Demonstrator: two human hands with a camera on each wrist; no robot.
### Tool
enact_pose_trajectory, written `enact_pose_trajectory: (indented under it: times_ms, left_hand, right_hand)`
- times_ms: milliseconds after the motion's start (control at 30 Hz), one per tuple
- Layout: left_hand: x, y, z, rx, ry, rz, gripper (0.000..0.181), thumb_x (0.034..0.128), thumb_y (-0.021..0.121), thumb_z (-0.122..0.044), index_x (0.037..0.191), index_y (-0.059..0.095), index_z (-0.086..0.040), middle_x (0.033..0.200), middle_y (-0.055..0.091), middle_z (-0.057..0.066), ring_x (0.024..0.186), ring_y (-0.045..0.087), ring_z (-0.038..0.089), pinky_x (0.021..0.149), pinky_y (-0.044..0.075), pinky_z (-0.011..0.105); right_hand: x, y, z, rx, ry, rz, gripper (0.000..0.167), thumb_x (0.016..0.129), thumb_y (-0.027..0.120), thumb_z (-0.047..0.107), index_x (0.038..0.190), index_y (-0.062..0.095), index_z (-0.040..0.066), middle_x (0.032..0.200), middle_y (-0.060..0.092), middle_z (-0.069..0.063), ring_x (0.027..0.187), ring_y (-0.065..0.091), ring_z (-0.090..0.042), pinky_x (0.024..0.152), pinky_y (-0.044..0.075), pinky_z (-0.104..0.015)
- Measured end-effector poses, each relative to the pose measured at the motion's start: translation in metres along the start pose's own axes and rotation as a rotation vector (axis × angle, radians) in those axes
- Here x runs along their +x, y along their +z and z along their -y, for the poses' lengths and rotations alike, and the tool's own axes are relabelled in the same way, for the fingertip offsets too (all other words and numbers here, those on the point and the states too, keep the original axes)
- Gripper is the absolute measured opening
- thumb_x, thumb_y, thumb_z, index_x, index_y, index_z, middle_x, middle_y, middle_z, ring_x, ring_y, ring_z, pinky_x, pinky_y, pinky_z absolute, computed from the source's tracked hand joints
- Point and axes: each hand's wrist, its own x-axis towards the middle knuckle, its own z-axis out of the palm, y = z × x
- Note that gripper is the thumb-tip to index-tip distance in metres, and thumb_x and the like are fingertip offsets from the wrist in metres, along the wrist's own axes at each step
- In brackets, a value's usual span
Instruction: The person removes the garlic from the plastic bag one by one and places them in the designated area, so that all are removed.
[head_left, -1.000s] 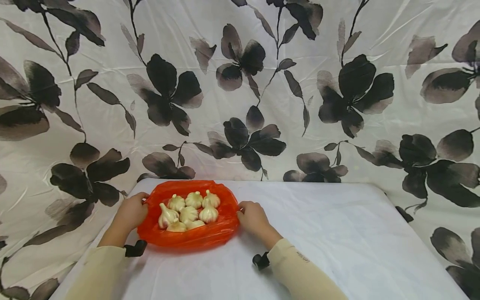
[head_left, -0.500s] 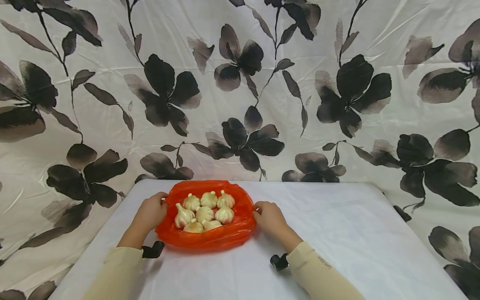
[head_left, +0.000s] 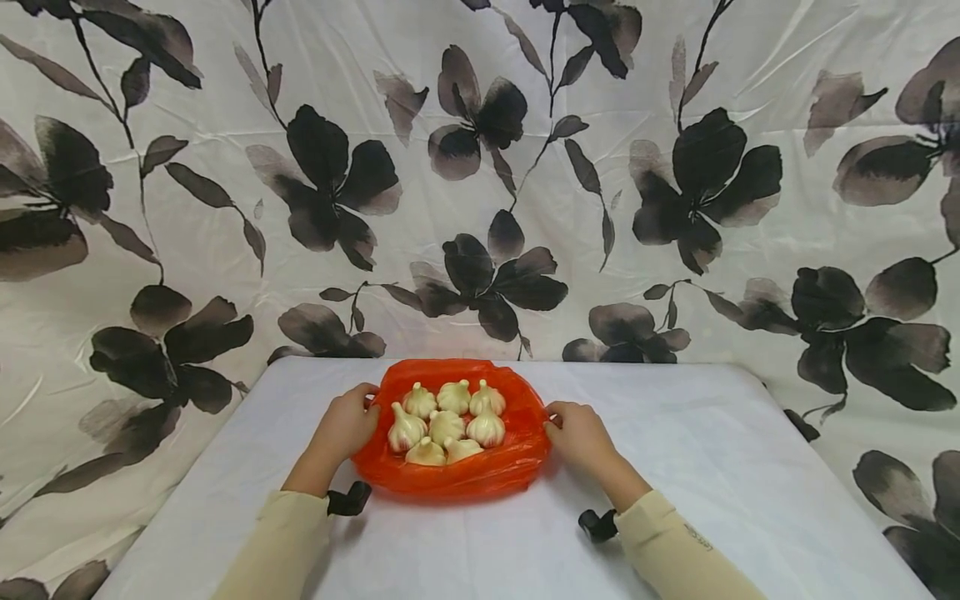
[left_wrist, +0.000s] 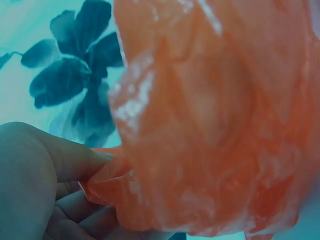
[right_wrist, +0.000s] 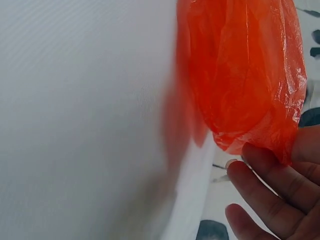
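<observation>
The rounded bag of thin, crinkled orange-red plastic (head_left: 450, 482) sits toward the far edge of the long table covered in white cloth (head_left: 712, 450), a little left of the table's middle. I judge the film light, limp, slick and easily torn, with most of the weight in the bulbs, so gathered folds at opposite sides seem the surest hold. My left hand (head_left: 347, 423) pinches one such fold between thumb and curled fingers; my right hand (head_left: 585, 437) pinches the opposite side, its lower fingers loosely bent. The bag's mouth gapes, showing eight pale, firm-looking garlic bulbs (head_left: 447, 427) clustered inside. Behind the table hangs a white curtain printed with dark flowers (head_left: 585, 275).
</observation>
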Motion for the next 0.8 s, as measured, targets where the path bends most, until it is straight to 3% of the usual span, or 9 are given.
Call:
enact_pose_trajectory:
  times_ms: [133,467,800]
  left_hand:
    - [0.003,0.011,-0.010,-0.041,0.023,-0.003,0.039,0.0927,0.054,-0.014,0.128,0.054,0.002,0.110,0.067,0.021,0.094,0.065,0.032,0.082,0.058,0.045]
    - [0.001,0.034,-0.037,-0.127,0.012,0.016,0.038,0.0929,0.055,-0.016,0.128,0.056,-0.001,0.106,0.067,0.015,0.087,0.062,0.024,0.076,0.059,0.037]
    - [-0.003,0.053,-0.057,-0.196,0.017,0.025,0.037,0.0917,0.058,-0.017,0.126,0.057,-0.003,0.106,0.068,0.013,0.090,0.065,0.024,0.077,0.059,0.037]
  right_hand:
    - [-0.004,-0.009,-0.007,-0.015,0.013,-0.021,0.020,0.088,0.062,0.013,0.105,0.071,0.006,0.081,0.071,-0.002,0.068,0.059,-0.014,0.064,0.054,-0.029]
    - [-0.014,-0.032,-0.032,-0.022,0.019,-0.027,0.022,0.088,0.061,0.012,0.106,0.070,0.003,0.083,0.071,-0.005,0.069,0.060,-0.014,0.063,0.054,-0.029]
    - [-0.025,-0.049,-0.059,-0.026,0.029,-0.028,0.024,0.088,0.060,0.011,0.108,0.069,0.001,0.085,0.071,-0.007,0.069,0.059,-0.015,0.062,0.053,-0.029]
